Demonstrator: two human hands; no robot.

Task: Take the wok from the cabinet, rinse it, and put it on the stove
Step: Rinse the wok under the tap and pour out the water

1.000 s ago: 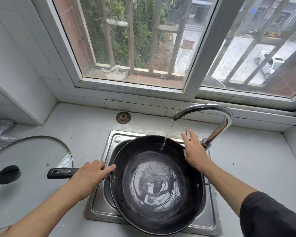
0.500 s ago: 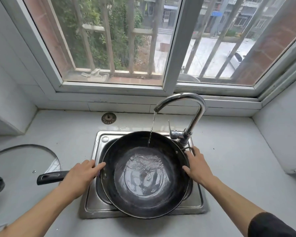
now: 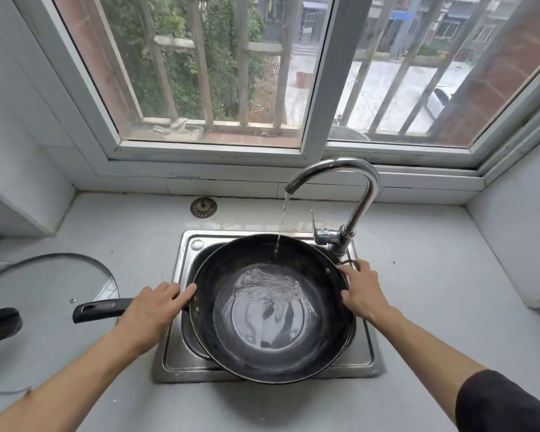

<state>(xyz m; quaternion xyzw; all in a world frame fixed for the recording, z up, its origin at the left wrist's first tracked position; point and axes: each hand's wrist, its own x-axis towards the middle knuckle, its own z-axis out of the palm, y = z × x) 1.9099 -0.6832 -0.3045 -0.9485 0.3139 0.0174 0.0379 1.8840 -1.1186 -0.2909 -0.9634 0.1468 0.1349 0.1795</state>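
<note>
A black wok [image 3: 272,310] sits over the steel sink [image 3: 181,353], with a pool of water in its bottom. Water runs into it in a thin stream from the curved chrome faucet [image 3: 353,194]. My left hand [image 3: 156,310] grips the wok's long black handle [image 3: 100,310] where it meets the bowl, fingers lying on the rim. My right hand [image 3: 362,291] holds the opposite rim at the small loop handle, just below the faucet base. No stove is in view.
A glass lid [image 3: 44,285] with a black knob lies on the grey counter at the left. A round sink strainer [image 3: 203,207] rests on the counter behind the sink. A barred window runs along the back; white walls close in both sides.
My right hand came down from the faucet lever to the wok's right rim. The water keeps running and the pool in the wok has grown. My left hand stays on the handle.
</note>
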